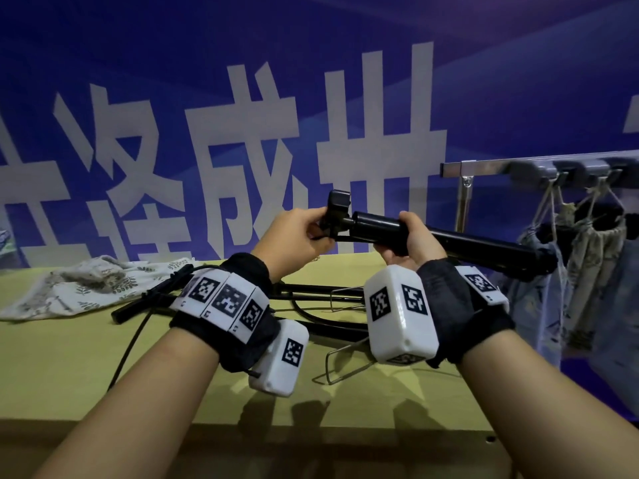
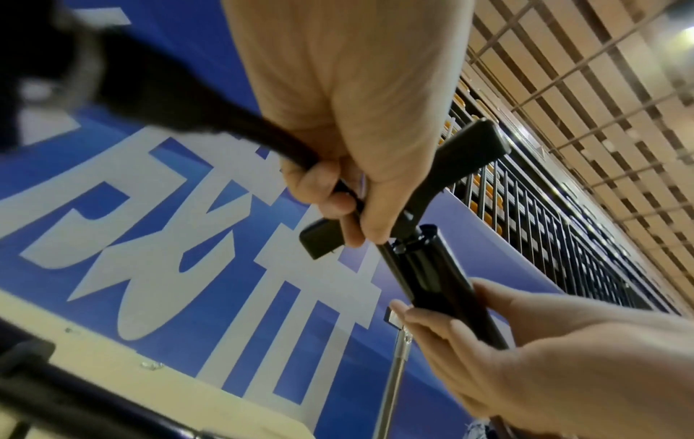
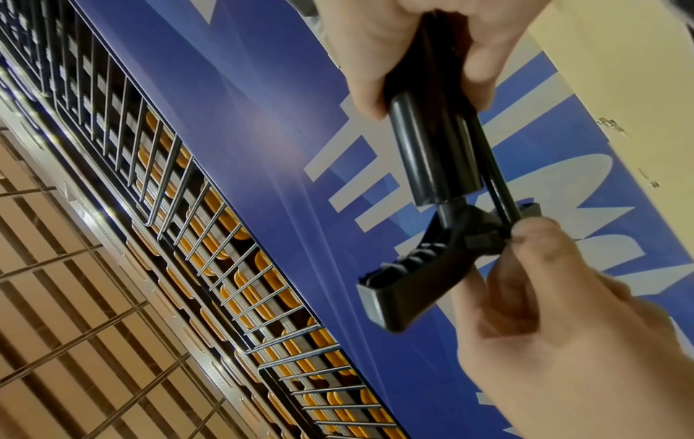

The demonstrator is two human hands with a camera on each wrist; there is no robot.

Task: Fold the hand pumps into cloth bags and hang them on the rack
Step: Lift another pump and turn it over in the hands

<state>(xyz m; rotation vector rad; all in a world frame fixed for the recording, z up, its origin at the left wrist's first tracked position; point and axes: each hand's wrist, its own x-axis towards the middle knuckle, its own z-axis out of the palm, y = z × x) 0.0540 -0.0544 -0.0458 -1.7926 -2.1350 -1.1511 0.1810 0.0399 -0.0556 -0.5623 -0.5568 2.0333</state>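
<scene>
I hold a black hand pump (image 1: 377, 225) level above the table, its T-handle (image 1: 337, 205) to the left. My left hand (image 1: 304, 226) pinches the handle end together with the thin black hose (image 2: 240, 124). In the left wrist view its fingers (image 2: 338, 202) curl round the handle's lower wing. My right hand (image 1: 413, 236) grips the barrel (image 3: 432, 148) just behind the handle. A leaf-print cloth bag (image 1: 86, 288) lies flat on the table at the left. The metal rack (image 1: 491, 165) stands at the right.
Several filled cloth bags (image 1: 587, 267) hang from the rack's grey hooks. More black pump parts and wire foot loops (image 1: 332, 305) lie on the yellow-green table (image 1: 69, 368) under my wrists. A blue banner with large white characters (image 1: 242, 133) backs the table.
</scene>
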